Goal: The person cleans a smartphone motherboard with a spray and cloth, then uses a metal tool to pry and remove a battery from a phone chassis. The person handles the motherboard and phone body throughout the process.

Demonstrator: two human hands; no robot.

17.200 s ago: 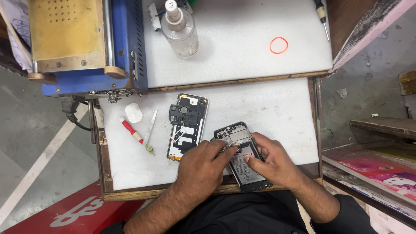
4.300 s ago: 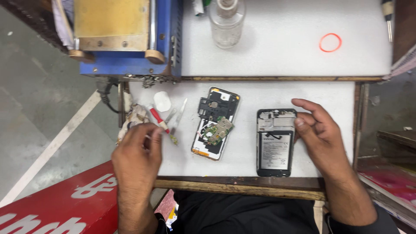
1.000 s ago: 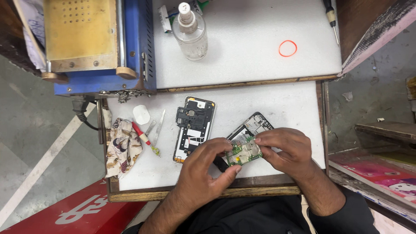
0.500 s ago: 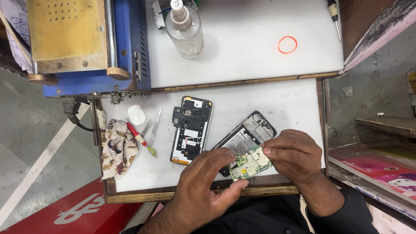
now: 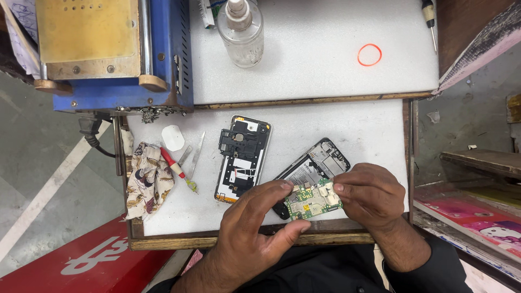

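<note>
Head view, left to right: patterned cloth rag (image 5: 147, 179) and red-handled screwdriver (image 5: 175, 165) at nine o'clock on the white bench top (image 5: 369, 127), then black inner phone frame (image 5: 242, 158) lying flat near centre. Left hand (image 5: 255, 230) pinching the small green circuit board (image 5: 313, 199) at five o'clock, just over the opened black phone body (image 5: 317, 165). Right hand (image 5: 372, 195) clamped on the board's right edge, at four o'clock.

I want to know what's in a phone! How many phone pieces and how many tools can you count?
Phone pieces: 3: green circuit board, opened phone body, black back frame
Tools: 3: red screwdriver, tweezers, black screwdriver
Total: 6
</note>
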